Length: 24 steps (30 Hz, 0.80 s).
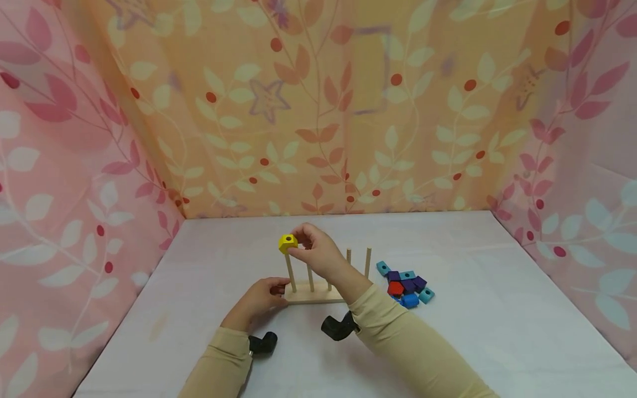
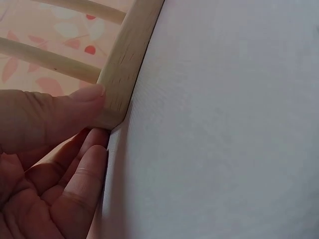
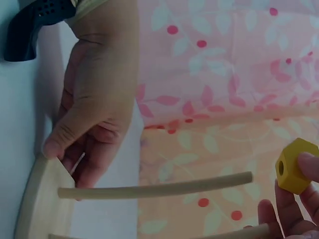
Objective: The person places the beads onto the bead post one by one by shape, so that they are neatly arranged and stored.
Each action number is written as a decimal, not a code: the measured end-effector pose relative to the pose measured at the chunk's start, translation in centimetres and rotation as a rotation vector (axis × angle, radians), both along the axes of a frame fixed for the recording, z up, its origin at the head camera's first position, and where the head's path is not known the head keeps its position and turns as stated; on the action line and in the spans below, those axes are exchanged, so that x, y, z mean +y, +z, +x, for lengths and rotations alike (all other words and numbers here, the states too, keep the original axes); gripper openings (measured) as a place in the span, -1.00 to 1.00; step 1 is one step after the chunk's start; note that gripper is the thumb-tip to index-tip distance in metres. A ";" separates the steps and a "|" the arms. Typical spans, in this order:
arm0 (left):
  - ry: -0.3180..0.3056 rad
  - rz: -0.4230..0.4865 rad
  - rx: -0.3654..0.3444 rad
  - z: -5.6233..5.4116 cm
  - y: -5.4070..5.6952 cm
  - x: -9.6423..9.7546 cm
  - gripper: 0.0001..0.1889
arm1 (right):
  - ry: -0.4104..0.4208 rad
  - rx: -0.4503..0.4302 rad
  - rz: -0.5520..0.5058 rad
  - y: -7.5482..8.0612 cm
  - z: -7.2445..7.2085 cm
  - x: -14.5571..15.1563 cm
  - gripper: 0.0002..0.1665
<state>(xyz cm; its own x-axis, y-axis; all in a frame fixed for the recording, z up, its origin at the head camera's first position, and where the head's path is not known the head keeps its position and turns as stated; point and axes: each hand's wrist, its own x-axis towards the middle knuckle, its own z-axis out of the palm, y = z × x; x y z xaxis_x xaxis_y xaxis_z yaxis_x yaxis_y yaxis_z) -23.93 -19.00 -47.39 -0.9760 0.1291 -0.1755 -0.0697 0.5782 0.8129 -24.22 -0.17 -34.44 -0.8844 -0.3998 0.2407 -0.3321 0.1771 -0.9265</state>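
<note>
Yellow many-sided block (image 1: 287, 244) just above the leftmost peg (image 1: 291, 273)
Round dark hole in its face; right hand (image 1: 320, 255) pinches it, fingers curled, left hand (image 1: 260, 299) grips the wooden base (image 1: 313, 296)

No legible txt, nos. or brand in any of the 3 views: none on the yellow hex. block (image 1: 288, 243) w/ a hole, the pale wooden peg rack (image 1: 314, 296) or the curved blk. wrist fitting (image 1: 338, 328). Only sign-like marks: a purple star outline (image 1: 269, 100) & a purple bracket-shaped line (image 1: 386, 66) on the orange leaf-print fabric backdrop (image 1: 328, 119).
</note>
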 end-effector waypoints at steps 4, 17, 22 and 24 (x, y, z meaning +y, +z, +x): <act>0.005 -0.007 -0.022 0.1 0.0 -0.2 -0.50 | -0.032 -0.023 -0.025 -0.8 -0.1 -0.8 -0.76; -0.006 -0.011 -0.044 0.1 -0.1 -0.3 -0.49 | -0.084 -0.052 -0.050 -2.0 -0.3 -1.4 -0.76; -0.007 -0.015 -0.035 0.2 0.2 -0.3 -0.50 | -0.110 -0.053 -0.038 -2.3 -0.1 -1.5 -0.76; 0.000 -0.014 -0.036 0.3 0.3 -0.2 -0.50 | -0.119 -0.053 -0.044 -2.4 0.0 -1.6 -0.76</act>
<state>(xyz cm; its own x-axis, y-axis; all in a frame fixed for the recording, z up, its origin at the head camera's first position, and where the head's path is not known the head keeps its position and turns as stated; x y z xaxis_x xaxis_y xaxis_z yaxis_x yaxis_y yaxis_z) -23.66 -19.21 -47.10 -0.9691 0.1263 -0.2120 -0.0987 0.5892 0.8019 -24.18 -1.74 -36.80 -0.9369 -0.2815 0.2072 -0.2615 0.1711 -0.9499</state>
